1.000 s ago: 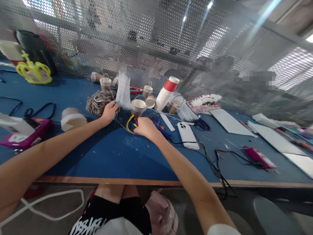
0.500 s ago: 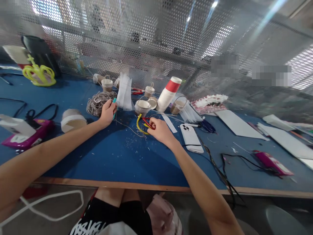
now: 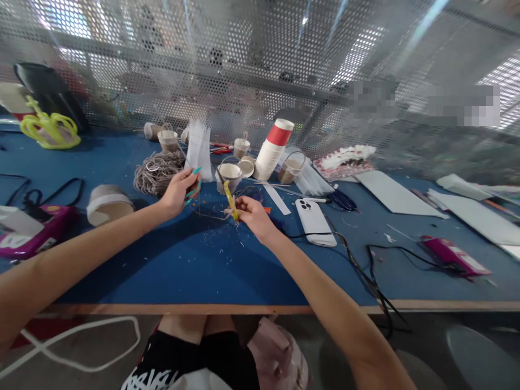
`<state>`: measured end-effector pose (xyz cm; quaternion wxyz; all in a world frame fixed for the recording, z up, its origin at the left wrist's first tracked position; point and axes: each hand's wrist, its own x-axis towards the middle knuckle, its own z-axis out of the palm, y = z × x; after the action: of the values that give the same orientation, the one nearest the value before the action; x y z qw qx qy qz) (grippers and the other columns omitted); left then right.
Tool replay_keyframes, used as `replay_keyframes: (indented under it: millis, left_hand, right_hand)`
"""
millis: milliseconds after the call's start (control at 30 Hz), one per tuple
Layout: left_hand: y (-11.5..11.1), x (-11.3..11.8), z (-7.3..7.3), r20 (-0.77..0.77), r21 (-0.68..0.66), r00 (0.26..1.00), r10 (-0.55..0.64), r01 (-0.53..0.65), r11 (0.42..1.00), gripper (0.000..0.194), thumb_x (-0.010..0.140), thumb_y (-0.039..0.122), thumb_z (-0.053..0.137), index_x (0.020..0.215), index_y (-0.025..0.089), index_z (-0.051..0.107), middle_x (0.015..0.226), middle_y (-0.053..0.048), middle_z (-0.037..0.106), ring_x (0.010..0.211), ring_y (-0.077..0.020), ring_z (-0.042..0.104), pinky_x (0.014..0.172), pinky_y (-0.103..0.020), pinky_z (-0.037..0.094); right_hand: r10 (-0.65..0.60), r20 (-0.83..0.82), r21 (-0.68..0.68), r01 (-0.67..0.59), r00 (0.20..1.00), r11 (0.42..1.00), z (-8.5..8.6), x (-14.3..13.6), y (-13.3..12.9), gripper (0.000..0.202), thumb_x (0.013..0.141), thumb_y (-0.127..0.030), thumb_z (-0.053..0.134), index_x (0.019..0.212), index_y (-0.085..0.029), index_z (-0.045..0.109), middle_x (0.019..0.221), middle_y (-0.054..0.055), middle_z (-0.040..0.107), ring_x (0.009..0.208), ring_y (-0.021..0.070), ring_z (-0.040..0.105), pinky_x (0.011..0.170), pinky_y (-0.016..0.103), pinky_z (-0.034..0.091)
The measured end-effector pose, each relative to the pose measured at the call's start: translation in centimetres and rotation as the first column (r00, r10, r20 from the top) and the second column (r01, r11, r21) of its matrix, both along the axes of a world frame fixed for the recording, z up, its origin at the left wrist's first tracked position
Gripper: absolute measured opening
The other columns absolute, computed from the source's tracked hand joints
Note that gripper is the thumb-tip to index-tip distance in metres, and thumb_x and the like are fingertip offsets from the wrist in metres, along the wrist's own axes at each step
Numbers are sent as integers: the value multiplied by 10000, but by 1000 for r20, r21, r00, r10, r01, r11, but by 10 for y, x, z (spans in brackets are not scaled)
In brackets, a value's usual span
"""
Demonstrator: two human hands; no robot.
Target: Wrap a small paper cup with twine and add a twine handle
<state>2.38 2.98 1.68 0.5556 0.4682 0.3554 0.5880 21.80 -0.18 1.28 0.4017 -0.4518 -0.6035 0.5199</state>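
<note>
My left hand [image 3: 177, 189] is closed, with teal pieces [image 3: 196, 170] of a slim tool showing at its fingers; its exact kind is unclear. A thin tan cord [image 3: 209, 216] runs from beside that hand towards my right. My right hand [image 3: 252, 214] pinches a yellow-handled tool [image 3: 231, 201], whose dark end points up and left. Its working end is too blurred to tell. Just behind it stands a small paper-cup bucket [image 3: 228, 176] with a looped handle. A bundle of grey-brown cord [image 3: 158, 173] lies beyond my left hand.
A leaning stack of paper cups [image 3: 273, 154] stands behind, near other small buckets [image 3: 291, 169] and clear plastic strips [image 3: 198, 149]. A white phone [image 3: 316, 223] and black cables [image 3: 357, 265] lie right. An overturned cup [image 3: 108, 206] and magenta device [image 3: 44, 230] sit left.
My right hand has moved slightly left and turned the tool, so its yellow handle stands steeper and the red handle no longer shows clearly. My left hand has opened its grip slightly. The view has shifted.
</note>
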Motion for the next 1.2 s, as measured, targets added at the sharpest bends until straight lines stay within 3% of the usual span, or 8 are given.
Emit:
replay_keyframes:
  millis: [200, 367, 467, 600, 733, 900, 1033, 1200]
  left_hand:
    - [-11, 13, -13, 71, -95, 935, -349, 354, 930, 184, 758, 194, 630, 591, 129, 590, 604, -6, 517, 536, -68, 490, 521, -162, 428]
    - [-13, 13, -12, 61, -147, 869, -491, 494, 857, 275, 755, 285, 665, 534, 142, 584, 654, -58, 579, 703, -160, 593, 695, -302, 514]
    - [-16, 12, -8, 127, -148, 815, -565, 579, 802, 282, 741, 340, 672, 550, 151, 587, 713, -86, 614, 801, -218, 622, 733, -393, 528]
    - [-18, 12, -9, 204, -127, 768, -606, 635, 762, 269, 675, 352, 732, 574, 149, 586, 890, -111, 650, 886, -241, 629, 773, -418, 531]
    - [-12, 13, -16, 219, -184, 807, -548, 585, 790, 239, 702, 315, 721, 616, 140, 582, 971, -101, 657, 847, -204, 647, 777, -389, 542]
    - [0, 10, -26, 175, -225, 907, -383, 416, 881, 180, 788, 237, 635, 650, 130, 592, 684, -35, 631, 610, -117, 622, 636, -269, 543]
    - [4, 7, -30, 128, -192, 944, -304, 324, 926, 210, 808, 236, 613, 635, 120, 591, 580, -17, 591, 526, -85, 574, 551, -199, 495]
    - [0, 11, -33, 16, -115, 969, -245, 245, 963, 207, 811, 290, 616, 704, 112, 627, 522, 14, 552, 467, -56, 506, 513, -173, 438]
  right_hand:
    - [-200, 186, 385, 116, 962, 916, -6, -2, -6, 161, 733, -300, 590, 754, -211, 457, 611, -47, 463, 546, 104, 439, 545, 261, 382]
    - [-511, 345, 691, 156, 787, 706, -8, 0, -10, 98, 750, -222, 533, 795, -218, 445, 747, 40, 549, 749, 196, 533, 703, 357, 443]
    - [-581, 357, 769, 123, 732, 628, -8, -1, -12, 52, 789, -223, 489, 825, -221, 450, 786, 72, 559, 816, 228, 535, 740, 390, 448]
    - [-617, 317, 780, 172, 720, 601, -7, 1, -11, 34, 819, -241, 460, 832, -210, 452, 774, 83, 556, 811, 231, 537, 738, 396, 452]
    - [-606, 241, 706, 292, 758, 645, -8, 6, -2, 85, 818, -284, 489, 834, -204, 464, 792, 75, 578, 780, 204, 551, 723, 373, 459]
    - [-442, 122, 546, 312, 888, 777, -7, 10, 5, 139, 790, -323, 552, 819, -212, 473, 762, 19, 599, 667, 139, 560, 673, 314, 474]
    - [-282, 94, 456, 210, 955, 865, -4, 4, -3, 176, 742, -310, 628, 778, -212, 487, 724, -4, 603, 656, 133, 583, 669, 306, 484]
    - [45, 16, 241, -48, 999, 969, -1, -7, -17, 255, 752, -327, 640, 627, -202, 456, 552, -43, 557, 498, 104, 561, 556, 274, 475]
